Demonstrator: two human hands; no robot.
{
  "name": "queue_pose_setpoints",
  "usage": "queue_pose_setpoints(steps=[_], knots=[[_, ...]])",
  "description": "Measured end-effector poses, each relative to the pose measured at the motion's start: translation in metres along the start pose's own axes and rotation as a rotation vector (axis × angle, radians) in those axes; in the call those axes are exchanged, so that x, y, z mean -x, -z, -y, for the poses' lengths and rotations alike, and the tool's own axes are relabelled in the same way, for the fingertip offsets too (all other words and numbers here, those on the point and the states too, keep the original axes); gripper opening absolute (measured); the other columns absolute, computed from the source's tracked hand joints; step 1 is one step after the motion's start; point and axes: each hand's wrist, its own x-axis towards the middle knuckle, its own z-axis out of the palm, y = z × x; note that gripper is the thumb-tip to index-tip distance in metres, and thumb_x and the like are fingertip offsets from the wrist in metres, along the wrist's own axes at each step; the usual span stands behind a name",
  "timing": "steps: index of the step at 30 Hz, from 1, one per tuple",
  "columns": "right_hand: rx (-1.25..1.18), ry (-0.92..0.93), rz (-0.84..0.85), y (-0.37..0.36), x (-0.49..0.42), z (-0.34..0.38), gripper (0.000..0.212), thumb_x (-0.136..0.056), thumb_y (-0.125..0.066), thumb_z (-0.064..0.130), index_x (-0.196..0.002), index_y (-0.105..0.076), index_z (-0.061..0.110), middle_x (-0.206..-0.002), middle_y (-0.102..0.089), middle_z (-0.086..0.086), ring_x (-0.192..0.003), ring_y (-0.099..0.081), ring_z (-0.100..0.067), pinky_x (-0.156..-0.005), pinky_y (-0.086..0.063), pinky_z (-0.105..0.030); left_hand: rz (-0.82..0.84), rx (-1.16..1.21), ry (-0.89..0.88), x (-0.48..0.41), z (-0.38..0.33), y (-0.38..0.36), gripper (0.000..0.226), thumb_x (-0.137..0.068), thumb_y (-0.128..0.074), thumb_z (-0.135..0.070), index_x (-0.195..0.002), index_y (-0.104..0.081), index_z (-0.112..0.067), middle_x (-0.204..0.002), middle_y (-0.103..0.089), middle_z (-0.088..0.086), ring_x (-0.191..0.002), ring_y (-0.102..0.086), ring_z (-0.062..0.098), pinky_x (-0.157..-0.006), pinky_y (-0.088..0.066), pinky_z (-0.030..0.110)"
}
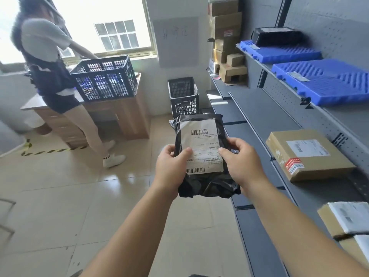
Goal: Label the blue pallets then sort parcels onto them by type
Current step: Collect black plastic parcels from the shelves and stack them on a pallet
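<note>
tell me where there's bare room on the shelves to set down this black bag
The near blue pallet is bare but for its small label. The far blue pallet has free room in front of the black parcel on it. The grey shelf lies bare between the small cartons and the brown box. Crowded: the near end, where boxes sit packed.

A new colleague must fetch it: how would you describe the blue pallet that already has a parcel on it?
Look at the grey pegboard shelving along the right wall; its upper shelf holds two blue pallets side by side. Take the farther blue pallet, nearest the stacked cardboard boxes. It alone carries a black parcel; the nearer blue pallet has only a small label.
</note>
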Motion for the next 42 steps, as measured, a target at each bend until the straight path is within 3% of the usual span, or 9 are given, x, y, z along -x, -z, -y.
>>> queue_pose_setpoints(steps=[5,10,15,19,23,27,30,36,42], knots=[[-0.024,0.014,0.064,-0.013,-0.082,0.006,0.026,-0.093,-0.067,0.019,-0.119,-0.069,0.023,-0.099,-0.073,0.015,-0.083,-0.070,-0.001,-0.072,-0.062,-0.028,-0.069,0.001,-0.019,-0.063,-0.019,-0.022,0.017,-0.090,-0.073,-0.019,-0.103,-0.066,-0.011,-0.099,-0.078,0.015,-0.086,-0.078,0.033,-0.077,-0.064,0.055],[-0.062,-0.006,0.099,-0.045,-0.154,0.007,0.028,-0.093,-0.068,0.019,-0.120,-0.068,0.024,-0.103,-0.073,0.013,-0.090,-0.073,-0.009,-0.073,-0.064,-0.033,-0.102,0.025,-0.023,-0.130,-0.035,-0.027,0.017,-0.089,-0.073,-0.019,-0.102,-0.066,-0.010,-0.099,-0.077,0.016,-0.089,-0.077,0.036,-0.080,-0.062,0.059],[-0.036,0.008,0.123,-0.097,-0.231,0.016,0.017,-0.092,-0.069,0.018,-0.099,-0.068,0.033,-0.085,-0.073,0.025,-0.078,-0.070,0.003,-0.064,-0.060,-0.022,-0.090,0.052,-0.019,-0.215,-0.054,-0.014,0.022,-0.089,-0.073,-0.020,-0.104,-0.064,-0.008,-0.104,-0.076,0.019,-0.093,-0.076,0.039,-0.083,-0.061,0.061],[-0.005,0.038,0.116,-0.147,-0.293,0.038,0.018,-0.091,-0.069,0.020,-0.090,-0.066,0.037,-0.088,-0.070,0.033,-0.083,-0.069,0.004,-0.071,-0.058,-0.023,-0.072,0.083,-0.017,-0.295,-0.081,0.003,0.017,-0.093,-0.073,-0.016,-0.103,-0.063,-0.008,-0.103,-0.076,0.019,-0.092,-0.077,0.038,-0.082,-0.061,0.062],[-0.006,0.031,0.068,-0.186,-0.349,0.055,0.019,-0.090,-0.070,0.021,-0.106,-0.071,0.031,-0.096,-0.075,0.017,-0.093,-0.072,-0.008,-0.083,-0.061,-0.038,-0.027,0.103,-0.003,-0.367,-0.104,0.013,0.015,-0.094,-0.072,-0.014,-0.104,-0.062,-0.008,-0.101,-0.077,0.017,-0.089,-0.078,0.034,-0.081,-0.062,0.060],[0.018,0.014,0.022,-0.207,-0.393,0.056,0.022,-0.089,-0.069,0.020,-0.110,-0.073,0.028,-0.090,-0.075,0.022,-0.088,-0.071,-0.003,-0.079,-0.061,-0.031,0.016,0.093,0.022,-0.424,-0.115,0.009,0.017,-0.093,-0.072,-0.015,-0.106,-0.063,-0.009,-0.101,-0.078,0.015,-0.089,-0.078,0.035,-0.081,-0.062,0.061],[0.034,-0.010,0.008,-0.213,-0.427,0.056,0.027,-0.090,-0.069,0.022,-0.116,-0.072,0.026,-0.098,-0.075,0.016,-0.094,-0.071,-0.006,-0.086,-0.061,-0.039,0.041,0.087,0.043,-0.461,-0.121,-0.002,0.018,-0.093,-0.072,-0.016,-0.107,-0.063,-0.009,-0.102,-0.078,0.015,-0.090,-0.078,0.036,-0.081,-0.061,0.062],[0.021,-0.014,-0.021,-0.215,-0.510,0.055,0.024,-0.091,-0.068,0.024,-0.113,-0.072,0.029,-0.099,-0.076,0.015,-0.093,-0.073,-0.011,-0.081,-0.063,-0.042,0.074,0.071,0.037,-0.538,-0.139,-0.043,0.015,-0.092,-0.072,-0.015,-0.104,-0.063,-0.008,-0.101,-0.078,0.016,-0.088,-0.078,0.036,-0.078,-0.062,0.062],[0.005,0.036,-0.084,-0.195,-0.601,0.061,0.024,-0.092,-0.068,0.024,-0.115,-0.072,0.029,-0.093,-0.073,0.022,-0.087,-0.069,0.003,-0.076,-0.062,-0.028,0.093,0.068,-0.002,-0.605,-0.170,-0.104,0.015,-0.091,-0.074,-0.018,-0.101,-0.064,-0.014,-0.103,-0.078,0.015,-0.092,-0.077,0.038,-0.082,-0.061,0.063]])
